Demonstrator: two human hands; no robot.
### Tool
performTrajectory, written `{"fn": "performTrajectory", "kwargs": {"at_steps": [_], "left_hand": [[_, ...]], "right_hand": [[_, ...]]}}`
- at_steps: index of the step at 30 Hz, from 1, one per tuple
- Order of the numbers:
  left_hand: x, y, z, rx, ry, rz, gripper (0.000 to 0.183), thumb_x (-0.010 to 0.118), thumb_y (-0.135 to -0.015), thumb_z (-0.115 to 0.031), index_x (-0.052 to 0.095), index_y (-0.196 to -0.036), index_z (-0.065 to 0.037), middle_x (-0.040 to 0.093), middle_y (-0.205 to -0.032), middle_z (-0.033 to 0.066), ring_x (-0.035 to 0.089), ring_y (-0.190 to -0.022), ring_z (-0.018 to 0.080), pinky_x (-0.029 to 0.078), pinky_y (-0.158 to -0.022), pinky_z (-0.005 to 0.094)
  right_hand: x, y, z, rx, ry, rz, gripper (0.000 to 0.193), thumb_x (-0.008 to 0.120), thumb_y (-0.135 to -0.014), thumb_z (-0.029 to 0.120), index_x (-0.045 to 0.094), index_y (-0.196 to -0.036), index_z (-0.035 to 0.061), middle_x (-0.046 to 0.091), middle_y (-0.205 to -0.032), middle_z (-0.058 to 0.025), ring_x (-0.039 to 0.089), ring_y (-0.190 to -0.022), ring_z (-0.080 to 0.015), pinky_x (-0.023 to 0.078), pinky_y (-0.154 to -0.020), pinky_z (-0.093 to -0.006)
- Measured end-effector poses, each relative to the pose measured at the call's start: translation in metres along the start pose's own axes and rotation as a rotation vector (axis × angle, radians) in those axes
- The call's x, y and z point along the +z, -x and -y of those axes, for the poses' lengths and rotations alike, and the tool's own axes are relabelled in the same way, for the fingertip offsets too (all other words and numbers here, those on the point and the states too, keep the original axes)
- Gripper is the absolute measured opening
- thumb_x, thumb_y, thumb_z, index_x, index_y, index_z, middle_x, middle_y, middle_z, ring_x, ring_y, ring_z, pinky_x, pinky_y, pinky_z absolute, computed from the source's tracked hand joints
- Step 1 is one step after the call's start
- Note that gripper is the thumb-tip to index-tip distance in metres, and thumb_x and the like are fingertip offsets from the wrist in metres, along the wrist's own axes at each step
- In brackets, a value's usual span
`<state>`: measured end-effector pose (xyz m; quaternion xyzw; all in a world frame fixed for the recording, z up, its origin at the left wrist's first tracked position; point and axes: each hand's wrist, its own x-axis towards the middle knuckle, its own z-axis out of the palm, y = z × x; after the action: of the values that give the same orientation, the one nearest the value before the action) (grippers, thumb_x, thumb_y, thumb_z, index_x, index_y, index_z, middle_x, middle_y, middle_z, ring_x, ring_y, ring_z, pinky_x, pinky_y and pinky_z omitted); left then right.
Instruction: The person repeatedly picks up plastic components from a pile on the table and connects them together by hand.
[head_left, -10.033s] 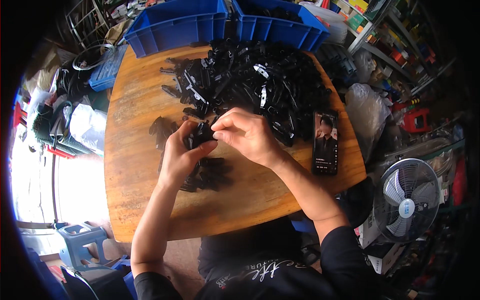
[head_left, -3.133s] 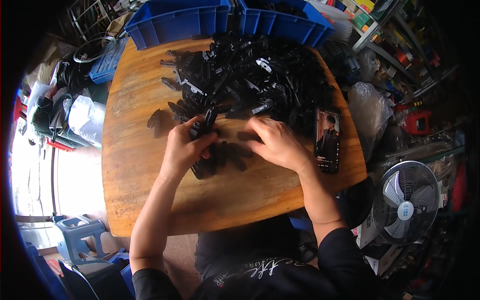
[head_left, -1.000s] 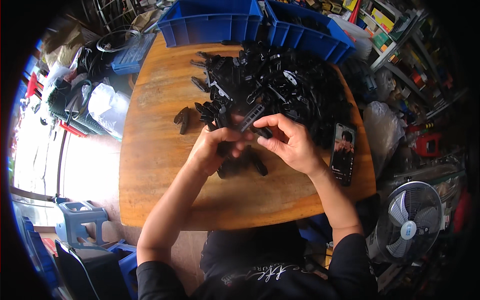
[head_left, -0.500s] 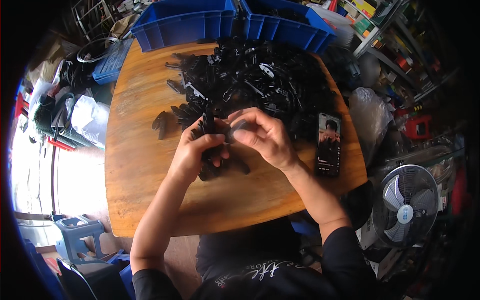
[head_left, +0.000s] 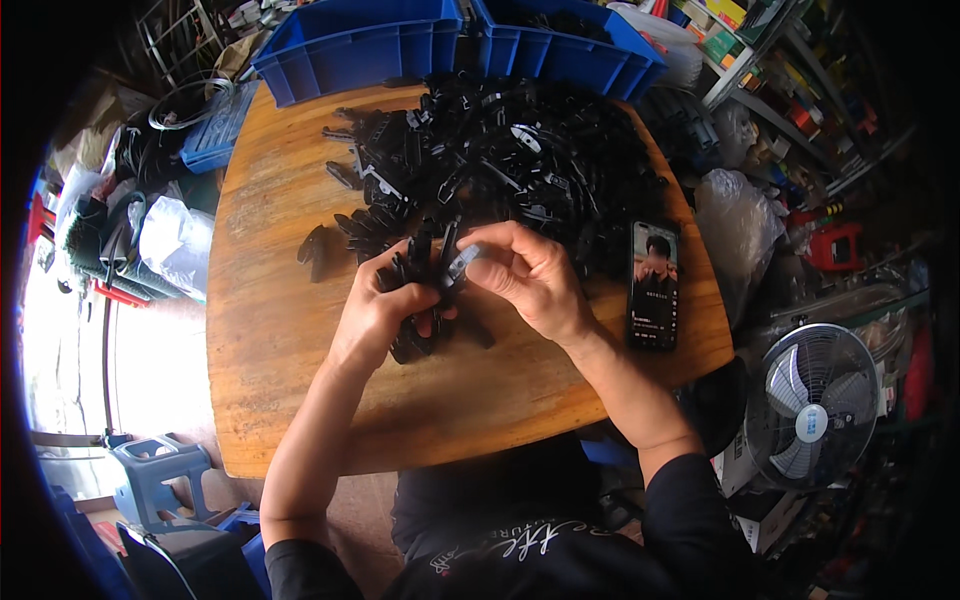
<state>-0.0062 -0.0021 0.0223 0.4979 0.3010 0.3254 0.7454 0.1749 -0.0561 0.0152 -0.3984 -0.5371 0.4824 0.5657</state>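
My left hand [head_left: 378, 308] grips a black plastic clip part [head_left: 425, 252] upright above the round wooden table [head_left: 270, 330]. My right hand [head_left: 528, 270] pinches a small pale metal piece [head_left: 463, 262] against that clip. A small heap of black clips [head_left: 428, 332] lies under my hands. A big pile of black plastic clips [head_left: 500, 165] covers the far half of the table.
Two blue crates [head_left: 355, 42] [head_left: 565, 45] stand at the table's far edge. A phone [head_left: 655, 285] with a lit screen lies at the right. A floor fan [head_left: 805, 405] stands lower right, a grey stool [head_left: 150, 470] lower left, and cluttered shelves [head_left: 780, 60] at the right.
Over ten seconds both hands took a clip from the pile and lifted it. In the last half second they stayed together over the small heap, the right fingers moving onto the clip.
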Motion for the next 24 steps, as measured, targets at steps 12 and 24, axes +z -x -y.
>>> {"fn": "performTrajectory", "kwargs": {"at_steps": [12,24], "left_hand": [[0.007,-0.001,0.011,0.116,-0.368,-0.069,0.027,0.073,-0.075,-0.015,0.059,-0.095,-0.004,0.058,-0.068,-0.0011,0.052,-0.058,0.0051,0.042,-0.051,0.0202],[0.017,0.004,0.015,0.074,-0.294,0.033,0.046,0.073,-0.073,-0.009,0.053,-0.114,-0.004,0.059,-0.086,0.0016,0.054,-0.066,0.0065,0.044,-0.053,0.0197]], "right_hand": [[0.001,-0.005,-0.008,0.033,-0.247,-0.054,0.032,0.066,-0.083,0.01,0.052,-0.11,0.0011,0.06,-0.096,-0.0023,0.056,-0.09,-0.0079,0.046,-0.081,-0.0228],[-0.01,0.003,0.0,-0.005,0.164,0.05,0.035,0.069,-0.081,0.019,0.052,-0.105,0.0012,0.061,-0.089,-0.0027,0.056,-0.079,-0.0065,0.046,-0.072,-0.0213]]}}
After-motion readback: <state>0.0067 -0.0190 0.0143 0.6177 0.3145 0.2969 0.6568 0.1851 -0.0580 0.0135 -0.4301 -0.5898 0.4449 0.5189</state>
